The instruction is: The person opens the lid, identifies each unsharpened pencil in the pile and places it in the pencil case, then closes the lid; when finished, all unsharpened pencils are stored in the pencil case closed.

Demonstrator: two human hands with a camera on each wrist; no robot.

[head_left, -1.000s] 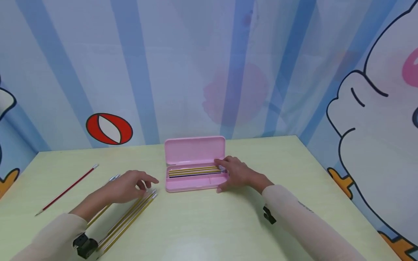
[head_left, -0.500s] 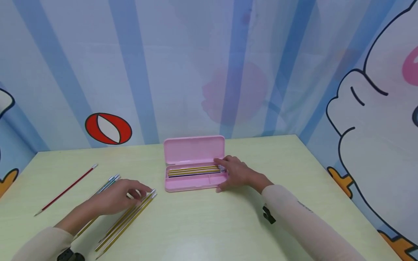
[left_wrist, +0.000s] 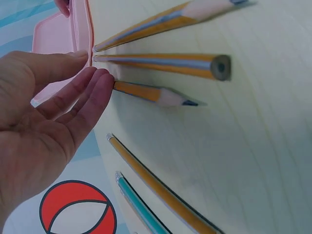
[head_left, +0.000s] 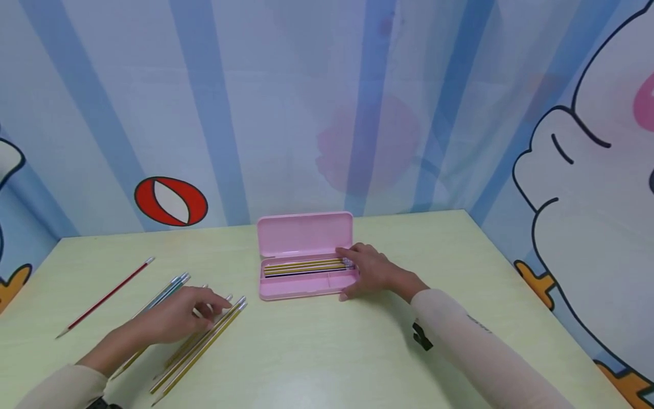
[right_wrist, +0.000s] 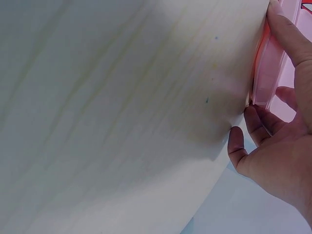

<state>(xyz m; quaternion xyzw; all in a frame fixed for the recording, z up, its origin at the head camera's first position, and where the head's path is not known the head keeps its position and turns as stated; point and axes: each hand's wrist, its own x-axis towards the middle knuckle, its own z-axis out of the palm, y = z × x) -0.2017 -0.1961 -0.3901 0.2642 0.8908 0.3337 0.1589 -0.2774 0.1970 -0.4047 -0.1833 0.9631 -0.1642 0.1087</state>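
Observation:
My left hand [head_left: 176, 315] is over the left group of pencils, fingers loosely bent. In the left wrist view, its fingertips meet one end of a yellow pencil [left_wrist: 139, 91], with the thumb standing apart from them. Two more yellow pencils [left_wrist: 161, 63] lie just beside. My right hand [head_left: 375, 270] holds the right end of an open pink pencil case [head_left: 305, 236], thumb at the front edge and fingers toward the hinge. Several yellow-striped pencils [head_left: 304, 267] and a dark one lie inside the case. The right wrist view shows the fingers around the case's end [right_wrist: 273, 58].
A red pencil [head_left: 104, 298] lies alone at the far left. Teal [head_left: 168, 291] and yellow pencils lie partly beneath the left forearm. Behind the pale table [head_left: 327, 352] hangs a blue striped curtain [head_left: 286, 113] with cartoon figures.
My left hand has moved left and toward me, from near the case to over the yellow pencils. One yellow pencil has shifted slightly left. The right hand stays on the case.

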